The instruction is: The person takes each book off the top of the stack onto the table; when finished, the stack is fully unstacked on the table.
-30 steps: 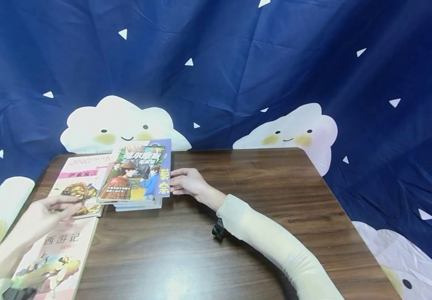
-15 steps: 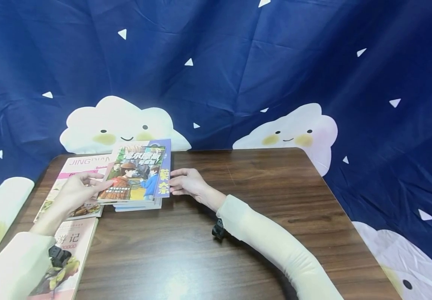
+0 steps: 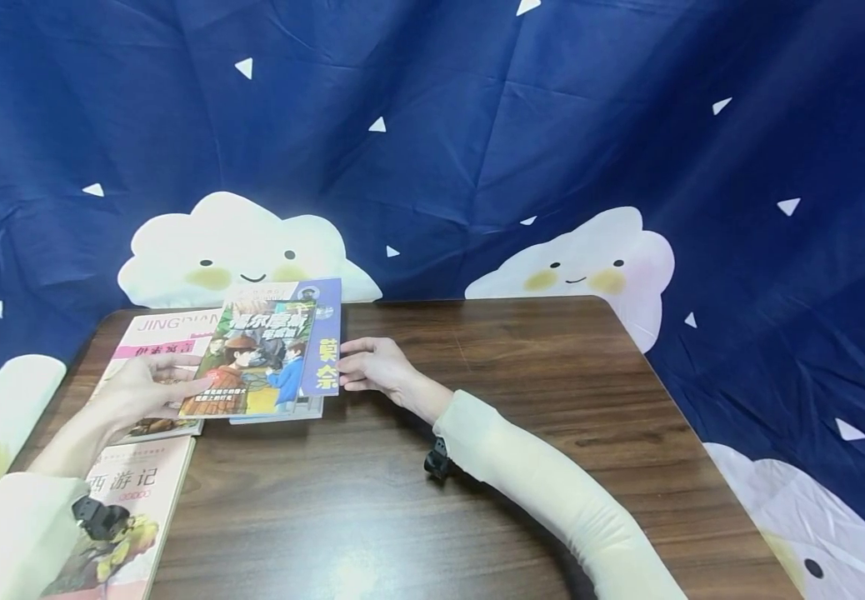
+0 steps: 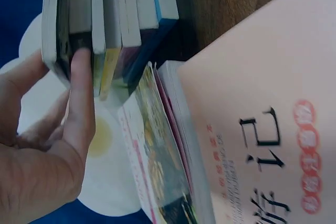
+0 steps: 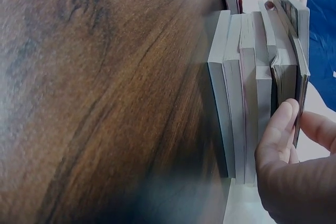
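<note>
My left hand [image 3: 132,392] grips the left edge of a comic-style book [image 3: 252,367] with two cartoon figures on its cover. That book lies on top of a stack of books, tilted a little and overhanging toward the near left. Opposite it, my right hand [image 3: 380,367] pinches the right edge of a purple book [image 3: 330,350] just beneath. The right wrist view shows the thumb [image 5: 283,111] and a finger on either side of its edge. Several pale-edged books [image 5: 236,93] lie under these. The left wrist view shows the stack's near-left corner beside the left fingers.
Left of the stack lies a pink-and-white book [image 3: 140,337], partly behind the left hand. Nearer, a pale pink book [image 3: 143,525] lies partly under the left sleeve. The dark wooden table [image 3: 522,367] ends at a blue cloud-print curtain [image 3: 432,150].
My left hand came in from the left, reached the comic-style book and drew it slightly left and nearer, baring more of the purple book. My right hand stayed put.
</note>
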`<state>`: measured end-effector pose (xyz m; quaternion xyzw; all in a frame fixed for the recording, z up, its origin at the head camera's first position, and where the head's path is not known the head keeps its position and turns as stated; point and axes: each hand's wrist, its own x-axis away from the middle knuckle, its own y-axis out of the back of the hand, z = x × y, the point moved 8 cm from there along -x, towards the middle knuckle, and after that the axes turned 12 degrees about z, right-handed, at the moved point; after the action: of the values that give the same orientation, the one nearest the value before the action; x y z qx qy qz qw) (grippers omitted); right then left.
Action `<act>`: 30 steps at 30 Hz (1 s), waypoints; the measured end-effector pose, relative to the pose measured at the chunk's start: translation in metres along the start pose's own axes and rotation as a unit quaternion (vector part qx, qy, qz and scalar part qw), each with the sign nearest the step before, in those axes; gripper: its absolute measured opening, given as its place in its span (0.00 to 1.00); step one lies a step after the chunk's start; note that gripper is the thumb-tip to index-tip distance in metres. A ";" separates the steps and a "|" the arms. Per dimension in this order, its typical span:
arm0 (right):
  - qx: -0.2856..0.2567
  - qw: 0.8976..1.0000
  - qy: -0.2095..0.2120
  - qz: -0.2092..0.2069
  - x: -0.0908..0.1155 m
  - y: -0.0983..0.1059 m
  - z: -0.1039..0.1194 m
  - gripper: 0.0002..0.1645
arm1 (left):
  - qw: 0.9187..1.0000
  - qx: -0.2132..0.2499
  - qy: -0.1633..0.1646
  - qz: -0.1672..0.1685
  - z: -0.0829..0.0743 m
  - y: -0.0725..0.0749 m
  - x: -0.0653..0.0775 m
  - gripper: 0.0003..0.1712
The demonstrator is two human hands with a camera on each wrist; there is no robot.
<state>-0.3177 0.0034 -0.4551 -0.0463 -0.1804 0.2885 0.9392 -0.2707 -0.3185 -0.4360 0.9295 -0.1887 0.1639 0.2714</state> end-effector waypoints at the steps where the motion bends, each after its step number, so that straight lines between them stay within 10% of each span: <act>1: 0.000 1.000 0.000 0.000 0.000 0.000 0.000 0.26 | 1.000 0.006 -0.001 0.010 0.001 -0.001 0.002 0.49; 20: -0.004 1.000 0.002 0.005 -0.002 0.001 -0.001 0.27 | 0.983 0.135 -0.030 0.119 0.028 -0.035 0.054 0.21; 30: -0.003 1.000 0.003 0.005 -0.001 0.001 -0.001 0.26 | 0.981 0.125 0.008 0.147 0.043 -0.084 0.094 0.57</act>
<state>-0.3189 0.0037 -0.4570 -0.0511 -0.1784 0.2928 0.9380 -0.1427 -0.3014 -0.4695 0.9168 -0.2994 0.2316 0.1271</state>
